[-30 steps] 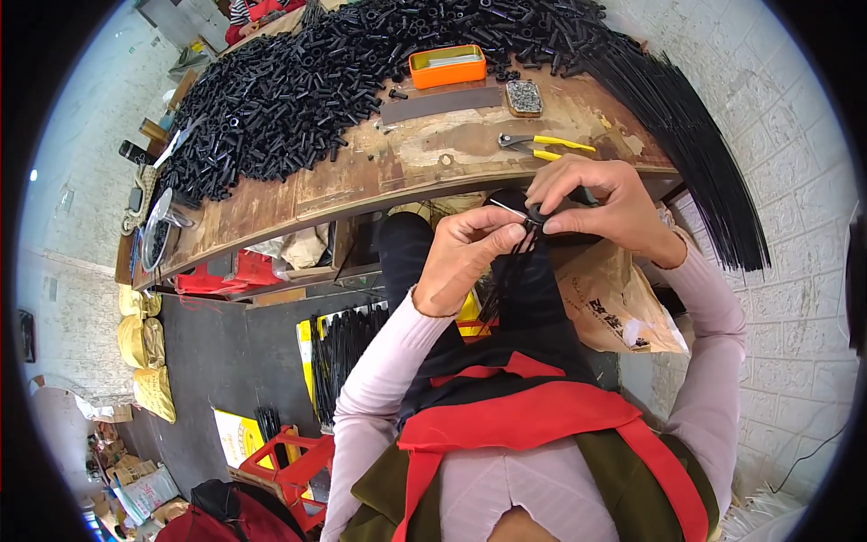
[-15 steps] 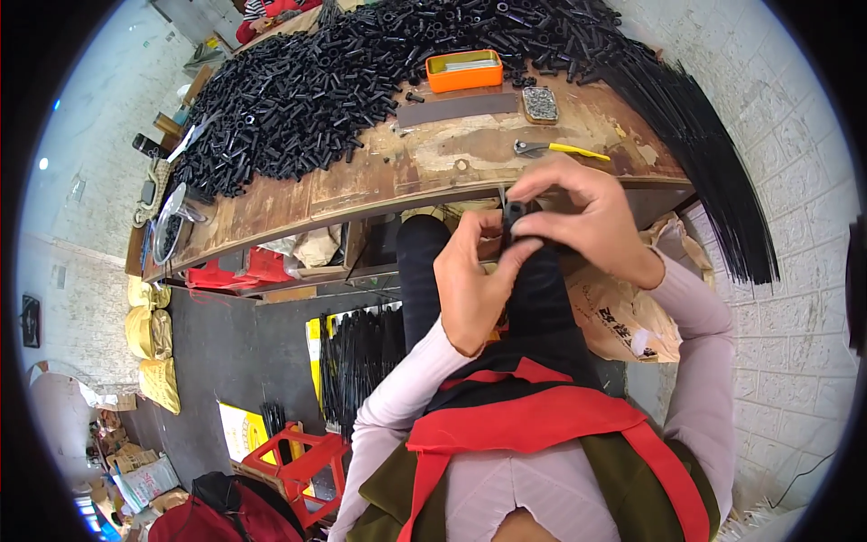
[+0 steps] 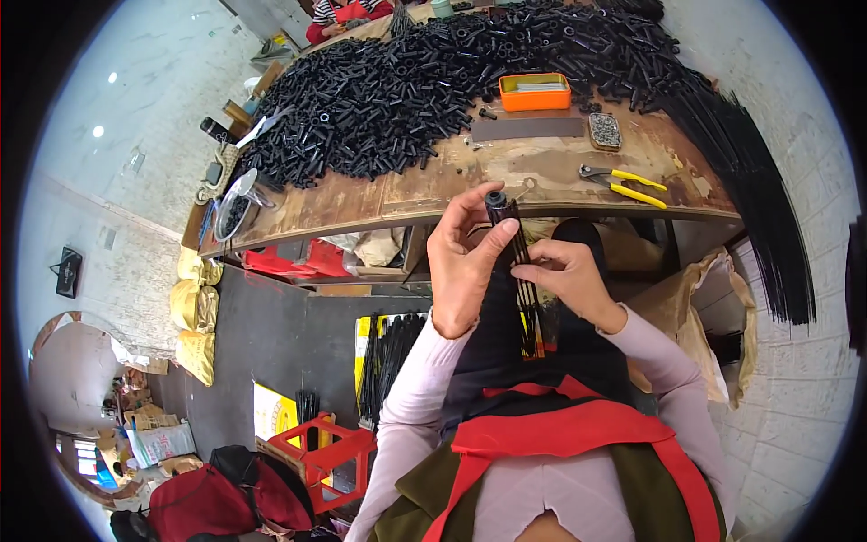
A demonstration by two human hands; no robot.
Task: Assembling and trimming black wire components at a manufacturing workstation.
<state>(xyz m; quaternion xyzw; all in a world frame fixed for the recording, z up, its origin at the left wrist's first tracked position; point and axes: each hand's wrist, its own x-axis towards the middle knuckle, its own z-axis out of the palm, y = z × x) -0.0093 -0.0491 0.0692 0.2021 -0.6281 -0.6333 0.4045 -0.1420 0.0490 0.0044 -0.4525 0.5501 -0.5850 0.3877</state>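
Observation:
Over the lap my left hand is closed around the top of a slim bundle of thin black ribs, which looks like a folded umbrella frame. A round black hub with a hole in its top caps the bundle and shows between thumb and fingers. The ribs hang down from the hub, slightly tilted. Lower down, my right hand pinches at the side of the ribs with thumb and forefinger. Its exact hold is partly hidden. Yellow-handled pliers lie spread on the bench beyond my right hand.
A large heap of black tubular parts covers much of the wooden bench. Near it stand an orange box and a tin of small metal pieces. Long black rods overhang the right end. A red stool stands lower left.
My hands have parted: the left now grips the hub end and the right has dropped to the ribs. The bundle shows more fully. The whole scene has shifted rightward, and both pliers handles show.

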